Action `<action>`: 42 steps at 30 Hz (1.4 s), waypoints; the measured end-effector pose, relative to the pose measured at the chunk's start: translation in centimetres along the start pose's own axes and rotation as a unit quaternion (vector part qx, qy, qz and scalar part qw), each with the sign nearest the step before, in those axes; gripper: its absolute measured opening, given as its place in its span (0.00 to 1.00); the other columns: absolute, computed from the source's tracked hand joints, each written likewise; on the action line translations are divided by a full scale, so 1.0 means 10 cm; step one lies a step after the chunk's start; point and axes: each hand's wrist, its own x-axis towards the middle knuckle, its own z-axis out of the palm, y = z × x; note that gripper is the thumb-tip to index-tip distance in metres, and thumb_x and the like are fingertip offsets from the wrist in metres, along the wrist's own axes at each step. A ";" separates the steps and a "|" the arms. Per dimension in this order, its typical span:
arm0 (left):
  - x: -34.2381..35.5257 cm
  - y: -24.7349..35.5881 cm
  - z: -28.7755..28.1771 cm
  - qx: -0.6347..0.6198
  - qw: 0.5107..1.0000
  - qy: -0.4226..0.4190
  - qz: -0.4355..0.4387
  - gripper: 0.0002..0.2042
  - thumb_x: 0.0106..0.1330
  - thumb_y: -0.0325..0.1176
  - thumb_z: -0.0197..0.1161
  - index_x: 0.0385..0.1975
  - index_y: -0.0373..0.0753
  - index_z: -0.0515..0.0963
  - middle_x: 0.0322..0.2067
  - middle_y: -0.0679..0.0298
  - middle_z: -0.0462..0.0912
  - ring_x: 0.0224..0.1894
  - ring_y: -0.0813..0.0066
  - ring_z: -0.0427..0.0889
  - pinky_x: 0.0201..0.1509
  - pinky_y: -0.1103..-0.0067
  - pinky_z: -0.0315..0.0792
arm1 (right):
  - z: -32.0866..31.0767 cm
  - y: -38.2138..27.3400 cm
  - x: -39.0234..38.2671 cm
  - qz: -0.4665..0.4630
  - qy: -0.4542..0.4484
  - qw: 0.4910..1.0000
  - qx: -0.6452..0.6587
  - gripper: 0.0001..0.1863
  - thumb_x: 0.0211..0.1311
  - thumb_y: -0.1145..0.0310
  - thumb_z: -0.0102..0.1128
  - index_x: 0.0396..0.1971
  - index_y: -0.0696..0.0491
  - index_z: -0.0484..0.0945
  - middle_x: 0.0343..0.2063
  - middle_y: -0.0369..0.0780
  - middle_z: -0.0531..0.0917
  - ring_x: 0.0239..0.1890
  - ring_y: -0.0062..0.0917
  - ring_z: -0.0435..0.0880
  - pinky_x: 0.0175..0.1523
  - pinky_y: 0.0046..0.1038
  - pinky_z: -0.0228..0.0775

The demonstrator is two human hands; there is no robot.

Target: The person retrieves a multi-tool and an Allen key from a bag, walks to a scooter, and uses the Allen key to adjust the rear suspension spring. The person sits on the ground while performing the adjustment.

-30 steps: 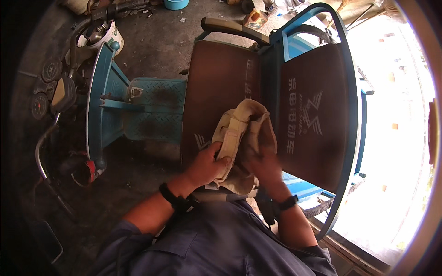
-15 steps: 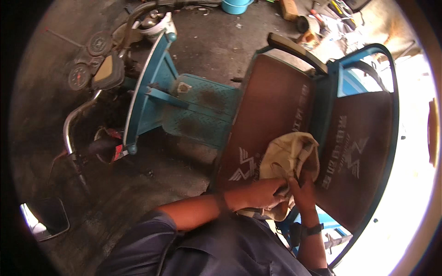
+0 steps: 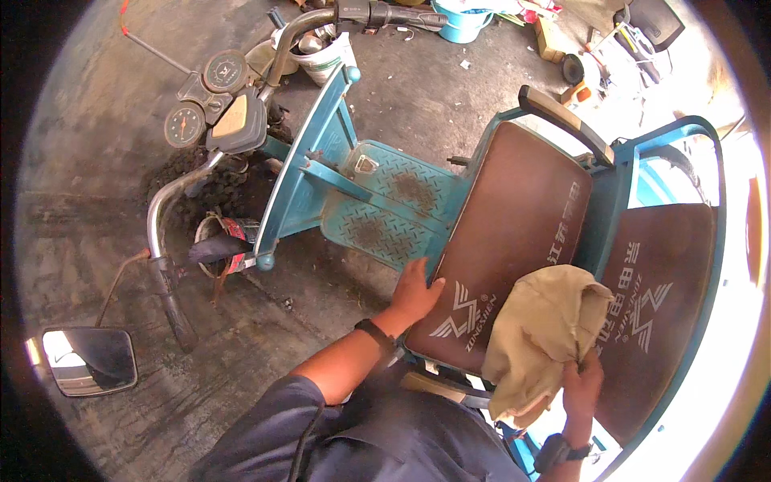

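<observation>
The brown padded seat (image 3: 514, 209) of a teal three-wheeler lies right in front of me. On its near right part rests a crumpled beige cloth bag (image 3: 542, 321), partly overlapping the backrest (image 3: 654, 313). My right hand (image 3: 582, 381) grips the bag's right edge, fingers closed around the fabric. At the seat's front left edge is my left hand (image 3: 414, 293), holding nothing, with thumb and fingers apart. Whether its fingertips touch the seat edge I cannot tell. The bag's inside is hidden.
Left of the seat are a teal footboard (image 3: 385, 201), an upright front panel (image 3: 301, 165) and handlebars with gauges (image 3: 225, 72). A mirror (image 3: 90, 361) sticks out at lower left. Beyond stand a white bucket (image 3: 325, 60) and a blue basin (image 3: 462, 24). An armrest (image 3: 566, 124) edges the seat's far side.
My left hand has let go of the beige cloth bag and moved left to the seat's front edge. The bag now hangs more spread out from my right hand. The view has shifted.
</observation>
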 end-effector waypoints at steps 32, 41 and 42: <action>-0.70 2.26 -0.64 -0.379 0.786 -0.465 0.154 0.38 0.67 0.36 0.67 0.74 0.33 0.57 0.70 0.42 0.64 0.67 0.45 0.72 0.68 0.64 0.70 | -1.67 -0.87 -1.08 -0.097 0.353 0.912 0.188 0.33 0.59 0.70 0.56 0.63 0.69 0.65 0.54 0.52 0.78 0.52 0.36 0.80 0.55 0.33 0.75; -0.80 2.31 -0.45 -0.458 0.741 -0.455 0.186 0.30 0.72 0.30 0.62 0.72 0.34 0.61 0.71 0.48 0.66 0.66 0.58 0.75 0.68 0.66 0.70 | -1.35 -1.19 -0.99 -0.099 0.343 0.903 0.241 0.36 0.57 0.70 0.55 0.66 0.72 0.62 0.55 0.57 0.77 0.53 0.40 0.81 0.55 0.35 0.76; -0.77 2.28 -0.45 -0.471 0.729 -0.466 0.174 0.26 0.72 0.29 0.61 0.69 0.34 0.65 0.68 0.50 0.70 0.64 0.60 0.76 0.67 0.66 0.71 | -1.31 -1.19 -0.87 -0.111 0.310 0.911 0.250 0.31 0.57 0.72 0.58 0.60 0.71 0.66 0.51 0.53 0.79 0.49 0.35 0.81 0.52 0.32 0.76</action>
